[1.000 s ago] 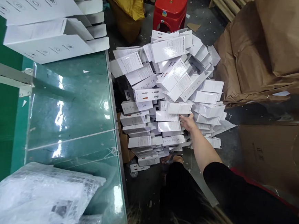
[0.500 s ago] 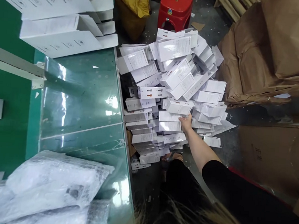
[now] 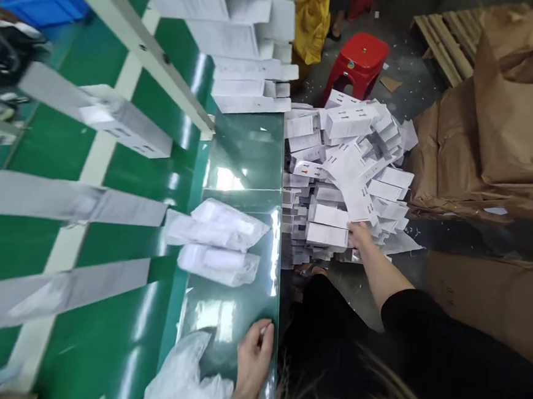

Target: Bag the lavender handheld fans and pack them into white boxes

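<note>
Blue bin: it (image 3: 46, 1) sits in the top left corner, with white stuff in it.
Green surface: white cartons (image 3: 133, 130) lie across the green surface (image 3: 110, 242), several of them blurred.
Plastic bag: a crumpled, whitish bag (image 3: 187, 384) lies at the near end, beside my left wrist.
Wrapped packs: two clear-wrapped white packs (image 3: 221, 223) lie side by side on the glossy ledge (image 3: 247, 143).
Carton row: white cartons with open flaps (image 3: 251, 97) stand packed together at the ledge's far end.
My left hand: it (image 3: 255, 352) rests at the ledge's edge, fingers curled in, thumb alongside; a pale speck shows at the tips, and I cannot tell whether I pinch it.
Yellow sack: it (image 3: 311, 25) stands beyond the ledge.
White boxes: the boxes (image 3: 328, 235) are heaped beside the ledge, stacked below, tumbled at odd angles on top.
Red stool: it (image 3: 361, 53) stands just behind the heap.
My right hand: it (image 3: 360, 234) reaches in, fingertips touching the right ends of two stacked boxes; I cannot tell whether they clamp.
Wooden pallet: it (image 3: 449, 42) lies on the floor.
Brown paper sacks: they (image 3: 455, 153) bulge right of the heap.
</note>
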`<state>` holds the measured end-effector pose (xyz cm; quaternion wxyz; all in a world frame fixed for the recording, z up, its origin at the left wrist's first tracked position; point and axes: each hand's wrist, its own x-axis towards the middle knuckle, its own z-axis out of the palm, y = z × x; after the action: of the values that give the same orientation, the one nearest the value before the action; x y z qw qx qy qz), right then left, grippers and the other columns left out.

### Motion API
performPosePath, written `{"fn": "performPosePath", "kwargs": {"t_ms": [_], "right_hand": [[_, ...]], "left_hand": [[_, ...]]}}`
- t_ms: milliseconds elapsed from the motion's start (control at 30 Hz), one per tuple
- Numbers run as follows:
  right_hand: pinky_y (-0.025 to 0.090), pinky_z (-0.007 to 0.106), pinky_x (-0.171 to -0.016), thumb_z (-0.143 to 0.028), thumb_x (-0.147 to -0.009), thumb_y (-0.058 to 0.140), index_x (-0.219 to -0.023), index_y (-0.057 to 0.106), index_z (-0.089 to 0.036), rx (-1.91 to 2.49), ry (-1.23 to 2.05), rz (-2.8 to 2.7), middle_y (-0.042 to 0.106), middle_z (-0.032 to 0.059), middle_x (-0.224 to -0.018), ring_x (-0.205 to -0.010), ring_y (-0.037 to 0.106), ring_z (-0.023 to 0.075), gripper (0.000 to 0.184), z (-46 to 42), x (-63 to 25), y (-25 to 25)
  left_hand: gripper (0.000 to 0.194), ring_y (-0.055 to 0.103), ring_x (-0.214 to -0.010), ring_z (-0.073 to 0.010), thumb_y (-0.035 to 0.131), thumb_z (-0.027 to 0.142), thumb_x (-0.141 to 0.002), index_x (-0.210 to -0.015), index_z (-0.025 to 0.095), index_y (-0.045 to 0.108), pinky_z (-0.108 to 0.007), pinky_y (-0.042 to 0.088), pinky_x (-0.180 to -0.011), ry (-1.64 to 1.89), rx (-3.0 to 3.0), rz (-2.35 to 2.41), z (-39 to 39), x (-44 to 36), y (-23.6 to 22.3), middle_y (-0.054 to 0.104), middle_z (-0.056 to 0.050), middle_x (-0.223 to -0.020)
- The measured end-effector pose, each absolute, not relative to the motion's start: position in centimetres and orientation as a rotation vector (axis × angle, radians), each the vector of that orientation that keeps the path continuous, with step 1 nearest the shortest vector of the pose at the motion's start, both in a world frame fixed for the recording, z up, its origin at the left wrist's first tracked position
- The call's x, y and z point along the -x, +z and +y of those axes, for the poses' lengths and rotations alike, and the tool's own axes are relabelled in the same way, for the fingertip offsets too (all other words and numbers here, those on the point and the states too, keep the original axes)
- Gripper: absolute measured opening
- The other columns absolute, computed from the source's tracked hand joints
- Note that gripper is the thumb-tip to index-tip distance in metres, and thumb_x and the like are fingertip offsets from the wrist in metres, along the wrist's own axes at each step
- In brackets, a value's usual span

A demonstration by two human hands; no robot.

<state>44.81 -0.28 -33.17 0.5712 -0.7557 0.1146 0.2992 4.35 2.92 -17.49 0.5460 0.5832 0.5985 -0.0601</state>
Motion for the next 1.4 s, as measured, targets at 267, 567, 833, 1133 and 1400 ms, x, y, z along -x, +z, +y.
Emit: {"fn": "performPosePath", "kwargs": {"t_ms": [267, 567, 833, 1133, 1400], "right_hand": [[0.036, 0.044, -0.099, -0.025, -0.069, 0.067, -0.080, 0.065, -0.022, 2.039, 0.384, -0.741, 0.064, 0.0120, -0.095, -0.109, 0.054, 0.0295, 0.012, 2.3, -45.0, -8.6], [0.045, 0.047, -0.091, -0.007, -0.082, 0.041, -0.105, 0.065, -0.021, 0.937, 0.077, -2.337, 0.061, 0.0083, -0.096, -0.106, 0.046, 0.0276, 0.035, 15.5, -17.2, 4.0], [0.046, 0.042, -0.088, -0.011, -0.090, 0.037, -0.119, 0.059, -0.020, 0.764, 0.304, -2.743, 0.057, 0.0149, -0.099, -0.115, 0.037, 0.0299, 0.037, 21.0, 4.5, -1.2], [0.010, 0.065, -0.105, 0.004, -0.081, 0.037, -0.136, 0.044, -0.022, 0.524, 0.454, -2.752, 0.063, 0.0113, -0.113, -0.134, 0.025, 0.0301, 0.061, 22.8, 7.3, -8.2], [-0.009, 0.071, -0.100, 0.000, -0.081, 0.041, -0.102, 0.067, -0.021, 0.493, 0.345, -2.704, 0.070, 0.0074, -0.099, -0.137, 0.020, 0.0343, 0.039, 19.0, 9.3, -5.0]], "left_hand": [[0.026, 0.065, -0.074, -0.0188, 0.053, 0.040, -0.082, -0.088, 0.020, 0.069, -0.030, 0.052, -0.069, 0.520, -1.557, 1.347, 3.3, -2.9, -7.8, 0.070, -0.005, -0.081], [0.034, 0.058, -0.096, -0.0202, 0.059, 0.035, -0.080, -0.112, 0.022, 0.056, -0.038, 0.049, -0.083, 1.768, -1.697, 1.983, 1.3, 9.0, 1.5, 0.058, -0.007, -0.105], [0.061, 0.024, -0.131, -0.0405, 0.068, 0.046, -0.072, -0.124, 0.019, 0.050, -0.055, 0.029, -0.101, 0.766, -1.889, 2.617, 7.8, 13.5, 0.9, 0.031, -0.021, -0.138], [0.027, 0.051, -0.098, -0.0303, 0.050, 0.040, -0.085, -0.087, 0.017, 0.063, -0.047, 0.029, -0.094, 0.331, -1.359, 2.943, 4.5, 21.9, -4.5, 0.062, -0.013, -0.093], [0.039, 0.048, -0.103, -0.0330, 0.045, 0.045, -0.086, -0.096, 0.012, 0.063, -0.044, 0.033, -0.090, 0.081, -0.865, 3.152, 0.0, 27.3, -5.1, 0.060, -0.019, -0.102]]}}
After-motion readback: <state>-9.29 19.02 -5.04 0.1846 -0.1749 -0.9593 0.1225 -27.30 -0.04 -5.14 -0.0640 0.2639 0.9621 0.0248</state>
